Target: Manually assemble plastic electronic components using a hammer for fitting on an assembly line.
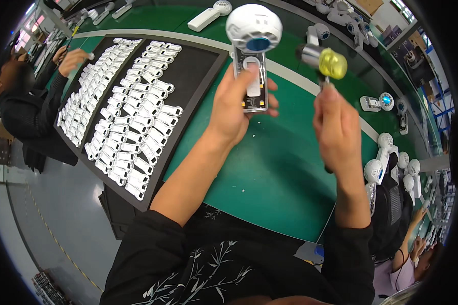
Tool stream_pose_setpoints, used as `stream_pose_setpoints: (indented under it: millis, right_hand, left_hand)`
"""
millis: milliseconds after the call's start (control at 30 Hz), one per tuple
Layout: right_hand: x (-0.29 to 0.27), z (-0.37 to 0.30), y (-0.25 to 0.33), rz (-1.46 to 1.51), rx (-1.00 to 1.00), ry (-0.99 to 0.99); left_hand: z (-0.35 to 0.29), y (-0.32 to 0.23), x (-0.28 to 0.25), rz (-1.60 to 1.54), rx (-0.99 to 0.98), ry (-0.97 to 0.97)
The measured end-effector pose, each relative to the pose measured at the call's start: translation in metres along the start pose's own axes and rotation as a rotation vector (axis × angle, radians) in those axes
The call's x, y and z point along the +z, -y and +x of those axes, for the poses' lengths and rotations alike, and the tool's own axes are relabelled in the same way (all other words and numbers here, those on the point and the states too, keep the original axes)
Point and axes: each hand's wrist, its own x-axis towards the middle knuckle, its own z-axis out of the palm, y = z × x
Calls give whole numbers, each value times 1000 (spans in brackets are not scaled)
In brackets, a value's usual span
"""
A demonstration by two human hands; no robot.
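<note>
My left hand (230, 101) is closed around the handle of a white handheld fan (254, 25), its round head held upward. The handle's front shows dark, with inner parts visible, and my thumb lies on a narrow white cover piece (252, 87) there. To its right, my right hand (338, 129) grips a small mallet (333, 64) by its handle. The mallet has a clear yellow face on one side and a metal and dark end on the other. Its head is raised above the table, apart from the fan.
A black tray (201, 71) with rows of white cover pieces (132, 114) lies left on the green table (269, 168). More fans (374, 170) stand at the right beside a black mesh bag (392, 203). A co-worker (30, 101) reaches over the tray's far left; another person (402, 269) sits lower right.
</note>
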Motion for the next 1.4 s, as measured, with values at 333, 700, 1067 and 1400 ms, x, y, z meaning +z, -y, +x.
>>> stream_pose_setpoints:
  millis: [333, 700, 1067, 1400]
  right_hand:
    - [26, 10, -29, 35, -62, 181]
    - [43, 118, -123, 810, 537, 39]
    - [158, 311, -132, -173, 143, -103]
    - [165, 269, -57, -9, -57, -17]
  left_hand:
    - [3, 6, -3, -176, -51, -39]
    - [6, 37, -1, 229, 32, -197]
    - [4, 28, -9, 192, 117, -382]
    - [10, 27, -13, 128, 215, -597]
